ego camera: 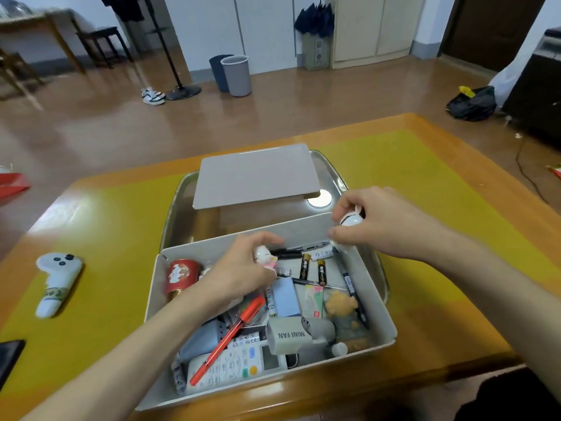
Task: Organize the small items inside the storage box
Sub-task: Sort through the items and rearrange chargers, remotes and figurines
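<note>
Over storage box point(382, 326): left hand point(239, 275) pinches pink-white cat figurine point(265, 258), right hand point(373, 221) grips white toy point(352, 220); grey fan point(291, 334) reads "MINI FAN".

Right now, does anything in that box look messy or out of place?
Yes. The storage box is a jumble: an orange pen lies slantwise over the remote, and loose batteries lie scattered near the far wall.

A lived-in home room: sneakers point(153, 96) on the wood floor point(273, 101), coat stand point(170, 56), waste bins point(236, 75), cupboards point(373, 25).
</note>
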The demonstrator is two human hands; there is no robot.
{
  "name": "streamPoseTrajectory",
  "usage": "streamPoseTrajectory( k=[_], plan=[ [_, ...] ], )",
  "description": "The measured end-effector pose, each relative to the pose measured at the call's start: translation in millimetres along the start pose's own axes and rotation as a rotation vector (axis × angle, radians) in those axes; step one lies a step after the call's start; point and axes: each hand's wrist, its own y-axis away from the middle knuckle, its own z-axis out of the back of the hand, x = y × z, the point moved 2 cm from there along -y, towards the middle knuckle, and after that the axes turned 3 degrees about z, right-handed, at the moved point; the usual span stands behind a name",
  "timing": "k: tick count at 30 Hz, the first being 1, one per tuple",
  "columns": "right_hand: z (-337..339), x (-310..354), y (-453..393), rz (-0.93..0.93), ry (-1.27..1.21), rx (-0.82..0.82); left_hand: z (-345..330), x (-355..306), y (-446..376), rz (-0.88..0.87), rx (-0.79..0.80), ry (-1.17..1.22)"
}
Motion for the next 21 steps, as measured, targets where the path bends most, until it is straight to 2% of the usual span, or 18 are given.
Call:
streamPoseTrajectory(
  k=[3, 7, 9, 13, 15, 18, 19, 21],
  plan=[
    [-12, 6, -3, 0.044, 0.035, 0.07, 5, 2, -2, -0.159, -0.03, -0.208],
    [-23, 12, -4, 0.094, 0.087, 0.153, 1, 10, -7, -0.395, 0.023, -0.243],
    [-29, 14, -2, 0.127, 0.143, 0.189, 2, 18, -11, -0.482, -0.023, -0.332],
    [-41, 18, 2, 0.183, 0.303, 0.179, 10, 30, -18, -0.487, -0.054, -0.544],
    [-48, 20, 3, 0.199, 0.338, 0.173, 12, 29, -20, -0.486, -0.074, -0.496],
    [-53, 20, 3, 0.182, 0.326, 0.172, 11, 22, -23, -0.408, -0.084, -0.238],
    [-53, 20, 3, 0.175, 0.319, 0.161, 10, 19, -24, -0.408, -0.074, -0.229],
    [-50, 18, 2, 0.161, 0.308, 0.106, 7, 16, -26, -0.474, -0.073, -0.391]
  ],
)
